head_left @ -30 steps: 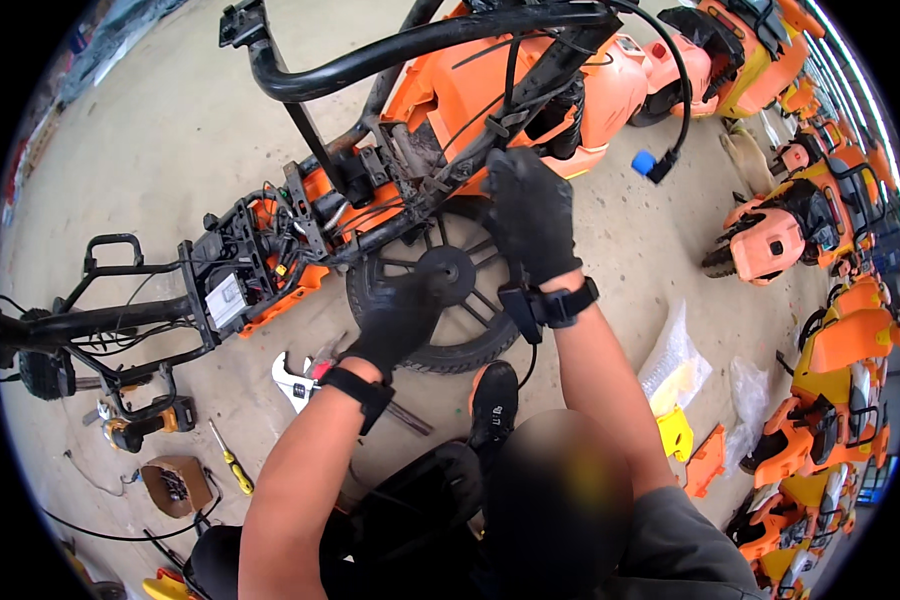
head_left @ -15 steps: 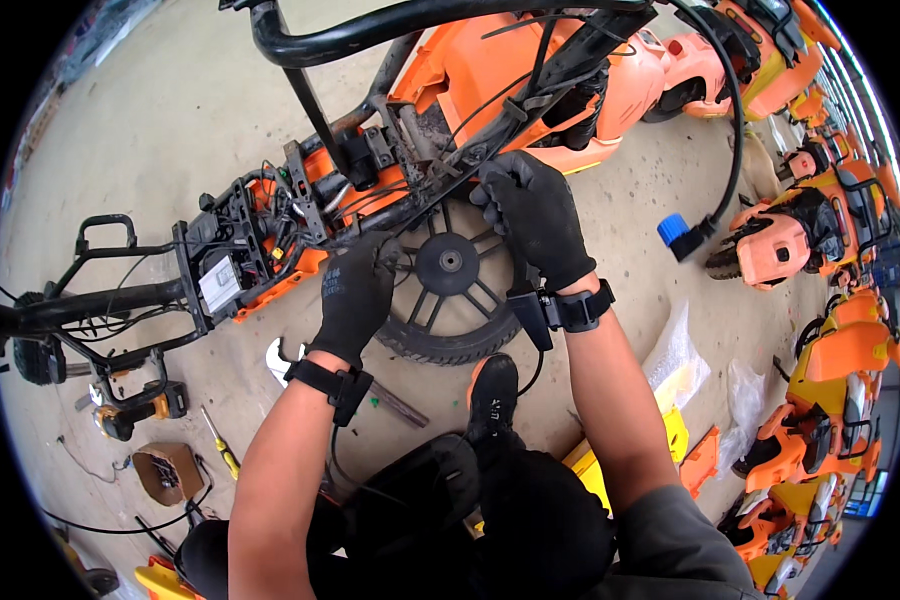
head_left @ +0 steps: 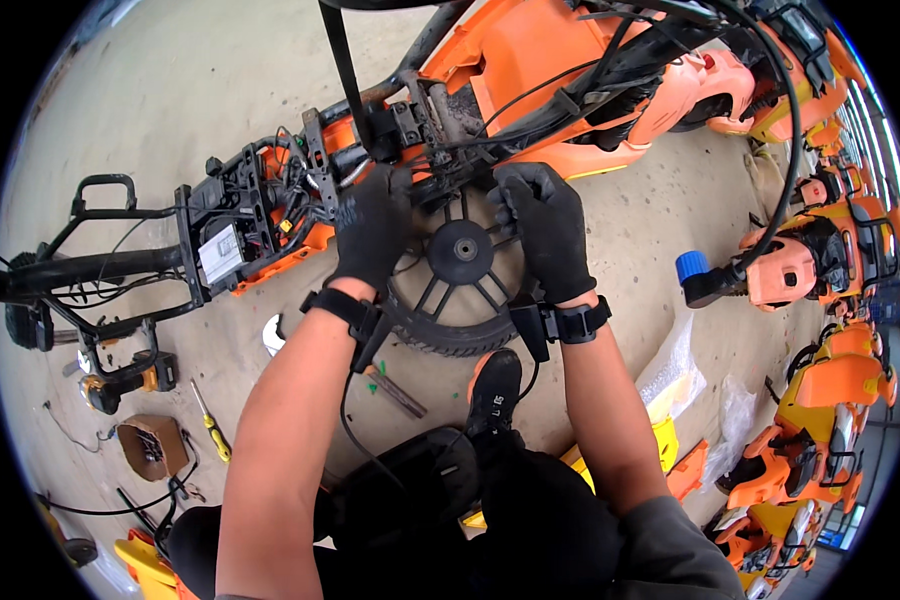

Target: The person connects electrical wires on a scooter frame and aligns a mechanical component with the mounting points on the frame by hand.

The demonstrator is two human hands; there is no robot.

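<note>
My left hand (head_left: 372, 228), in a black glove, is up against the underside of the black scooter frame (head_left: 315, 165), beside a bundle of thin black cables (head_left: 440, 165). Its fingers are curled and partly hidden, so what they grip does not show. To the right, my right hand (head_left: 548, 232), also gloved, has its fingers bent in a pinch just below the cables. Anything between those fingertips is too small to make out. Behind and between both hands lies a black spoked wheel with a tyre (head_left: 460, 250).
Orange body panels (head_left: 540, 60) stand beyond the frame. A black hose with a blue cap (head_left: 692, 265) hangs at right. Lower left are a cordless power tool (head_left: 130, 385), a yellow-handled screwdriver (head_left: 213, 430) and a cardboard box of small parts (head_left: 153, 447). Orange scooters (head_left: 840, 365) line the right side.
My left hand has moved up to the frame and cables. My right hand sits slightly lower, still with bent fingers. The whole view has shifted a little.
</note>
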